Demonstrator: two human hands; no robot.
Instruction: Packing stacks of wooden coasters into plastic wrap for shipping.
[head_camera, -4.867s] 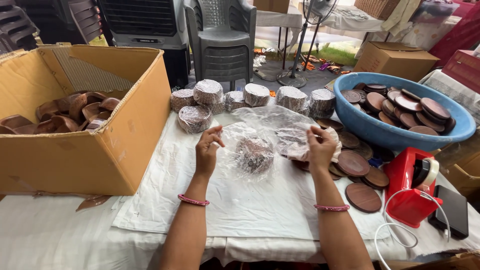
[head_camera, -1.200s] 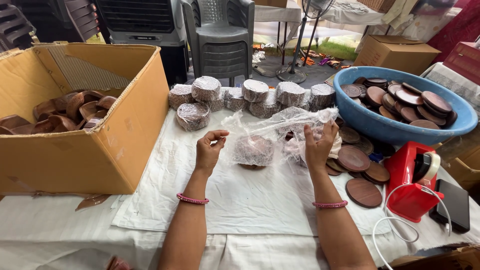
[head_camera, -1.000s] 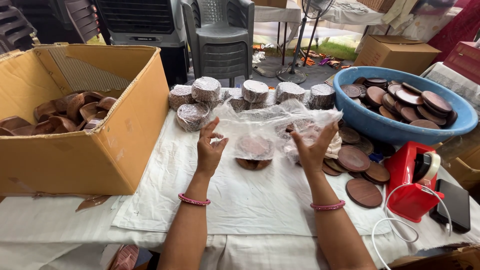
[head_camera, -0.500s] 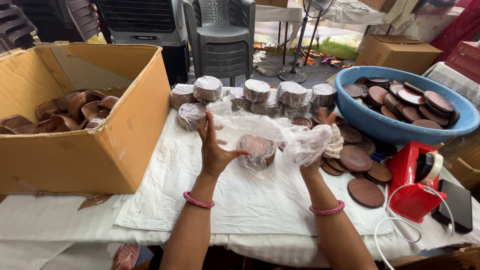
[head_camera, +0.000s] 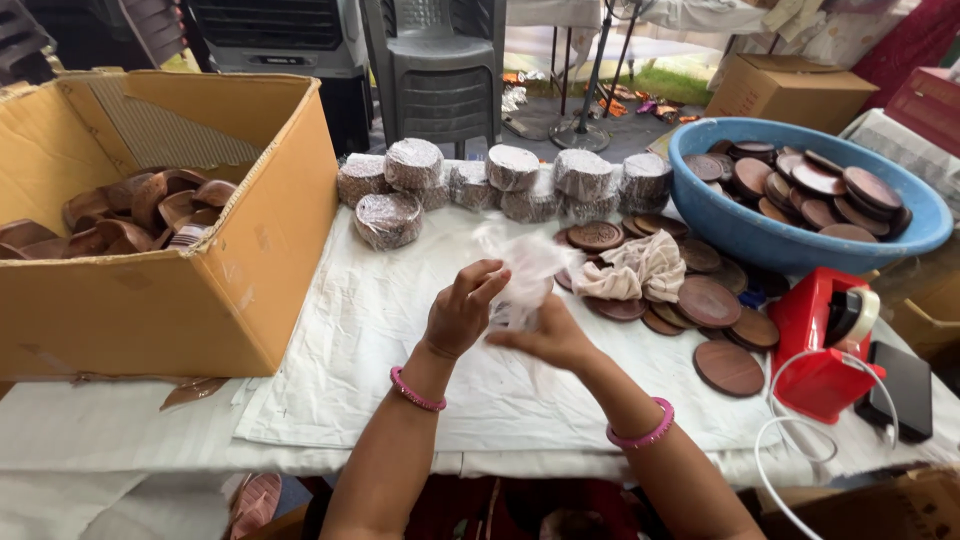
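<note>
Head view: crumpled clear plastic bag (head_camera: 527, 268) bunched between both hands.

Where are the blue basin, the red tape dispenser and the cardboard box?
blue basin (head_camera: 745, 232), head view, front outer wall.
red tape dispenser (head_camera: 815, 350), head view, red body.
cardboard box (head_camera: 150, 310), head view, front wall.

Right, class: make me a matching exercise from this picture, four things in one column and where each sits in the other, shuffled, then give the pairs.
Things:
1. cardboard box
2. blue basin
3. red tape dispenser
4. clear plastic bag

Places:
A. held between both hands
B. far right, full of brown discs
C. left side of the table
D. right edge, beside a black phone

Pairs: 1-C, 2-B, 3-D, 4-A
</note>
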